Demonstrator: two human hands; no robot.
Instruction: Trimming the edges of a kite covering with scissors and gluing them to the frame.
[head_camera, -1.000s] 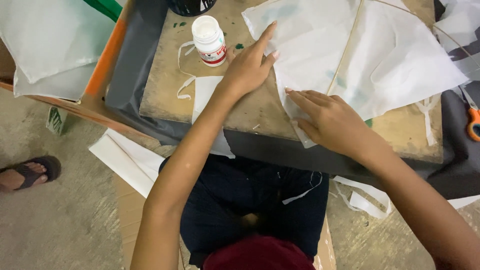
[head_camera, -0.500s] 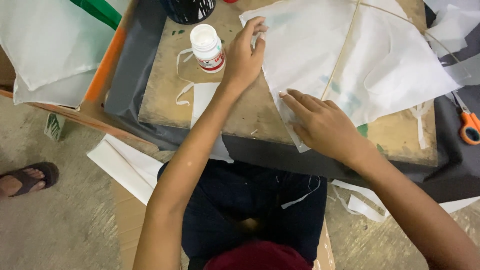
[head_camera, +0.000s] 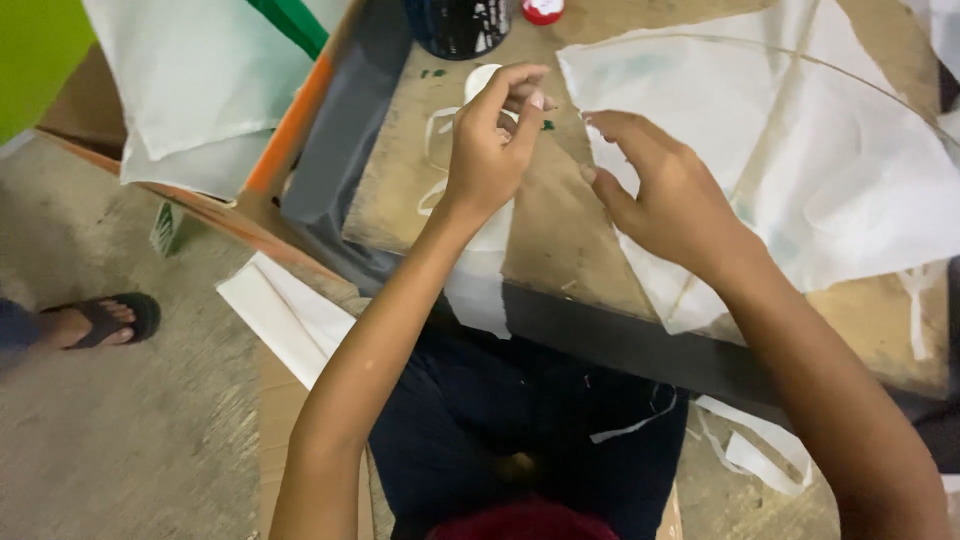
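Far left: a sandalled foot (head_camera: 100, 322) is seen on the floor. White sheets (head_camera: 190, 90) are stacked beside the board (head_camera: 560, 230). The left hand (head_camera: 490, 150) is curled over a white bottle (head_camera: 480, 80); actual grip cannot be told. The right hand (head_camera: 665, 195) hovers half-open, holding nothing, over the paper kite (head_camera: 800, 170), apparently to steady it.

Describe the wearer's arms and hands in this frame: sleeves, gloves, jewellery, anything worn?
Both forearms are bare to the frame edge, with no sleeves in view. The left hand and right hand are bare: no gloves, rings, watch or bracelet visible. Fingernails look short and unpainted. No tape, markings or bandages show. Upper arms are out of view, so any sleeve there cannot be told.
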